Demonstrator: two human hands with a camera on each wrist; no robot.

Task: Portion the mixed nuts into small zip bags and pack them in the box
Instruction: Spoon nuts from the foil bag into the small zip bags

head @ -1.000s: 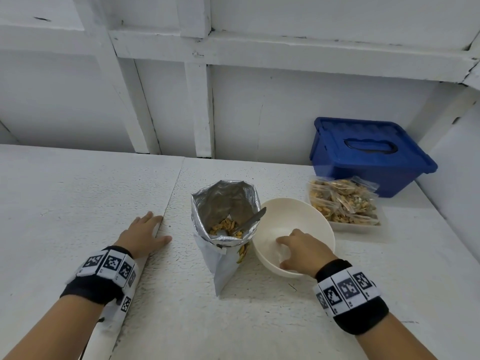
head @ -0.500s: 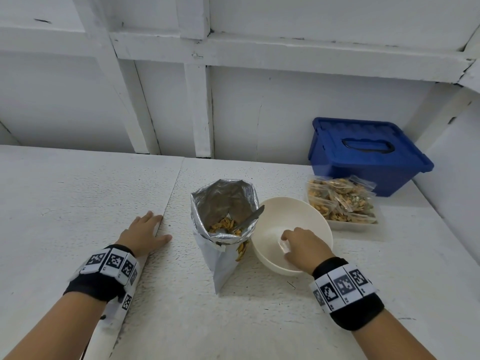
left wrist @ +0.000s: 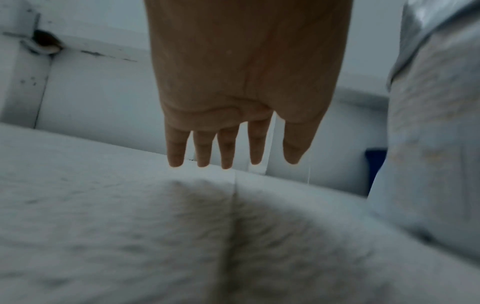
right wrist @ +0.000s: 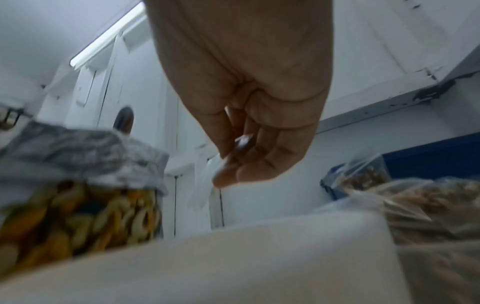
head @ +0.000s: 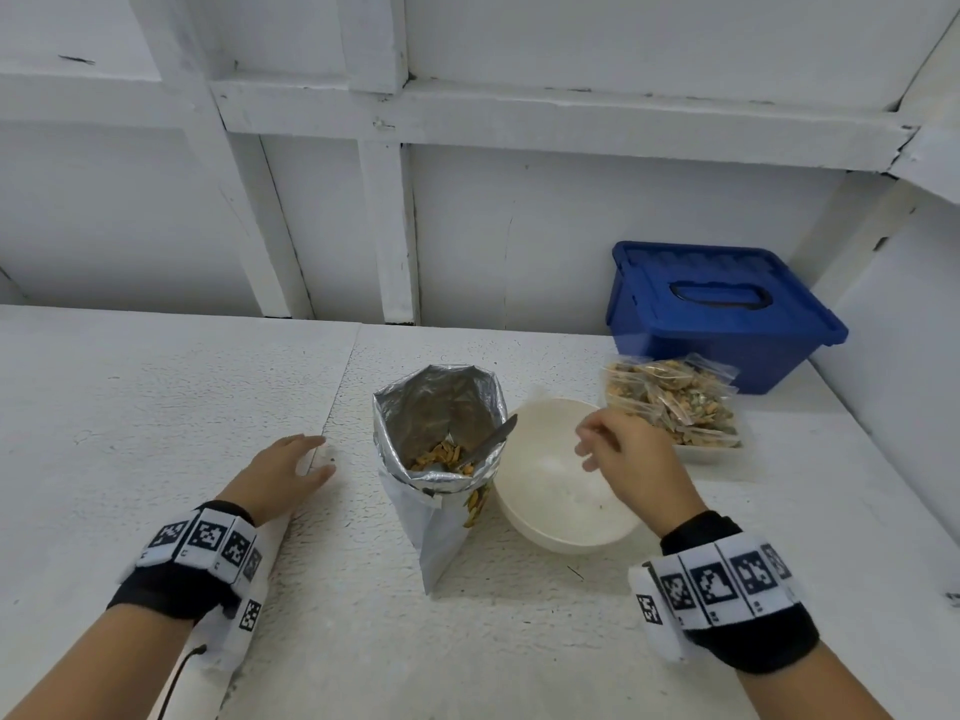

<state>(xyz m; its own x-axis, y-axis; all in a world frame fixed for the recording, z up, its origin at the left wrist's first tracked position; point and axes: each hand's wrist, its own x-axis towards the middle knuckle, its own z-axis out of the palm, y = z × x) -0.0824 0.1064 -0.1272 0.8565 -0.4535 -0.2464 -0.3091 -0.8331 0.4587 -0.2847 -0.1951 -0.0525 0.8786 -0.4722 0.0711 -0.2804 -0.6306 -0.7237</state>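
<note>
**White-painted boards and a rough white desk**

White boards and crossed battens formed the wall behind the desk (head: 156, 407), whose top was coarse, pitted and split by a seam running back from the left hand (head: 280, 472). A second white wall closed in the right side. That left hand lay flat, fingers straight and slightly spread, on the desk beside the seam, holding nothing.

Right of it stood the foil bag (head: 441, 459), open at the top, with nuts (head: 441, 454) low inside and a metal handle (head: 496, 439) leaning out over its rim. Touching the bag's right side sat the cream bowl (head: 545, 511). The right hand (head: 631, 462) hung above the bowl, fingers curled with thumb against fingertips; in the wrist view something thin and clear seemed to trail from them, too blurred to name.

Behind the bowl a tray (head: 727, 452) carried filled zip bags (head: 670, 402). The blue box (head: 717, 314), lid on, stood just beyond the tray in the far right corner.
</note>
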